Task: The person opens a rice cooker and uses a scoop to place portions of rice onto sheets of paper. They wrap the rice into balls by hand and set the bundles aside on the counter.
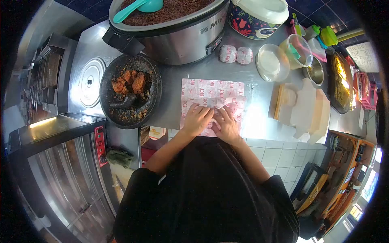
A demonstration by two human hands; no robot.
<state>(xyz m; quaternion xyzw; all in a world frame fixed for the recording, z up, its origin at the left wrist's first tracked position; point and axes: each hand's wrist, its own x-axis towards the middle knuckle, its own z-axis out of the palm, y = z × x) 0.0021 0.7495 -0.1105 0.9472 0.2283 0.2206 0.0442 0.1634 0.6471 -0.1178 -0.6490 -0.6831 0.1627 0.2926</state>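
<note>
Pink-and-white wrapping paper (202,87) printed with "RICE" lies on the steel counter, close to my body. My left hand (197,119) has its fingers curled onto the middle of the sheet, gripping it. Beside it, almost touching, my right hand (226,126) pinches a raised fold of the same paper. Whether anything lies under my fingers is hidden. Farther back sit two small round parcels, a left one (228,53) and a right one (244,55), wrapped in the same print.
A black stone mortar (156,87) with fried, crumbed pieces (137,82) stands left. Behind is a large cooker (174,46) of dark rice with a turquoise scoop (150,5). Clear tubs (272,65), paper boxes (304,107) and a dark tray (339,97) are at right.
</note>
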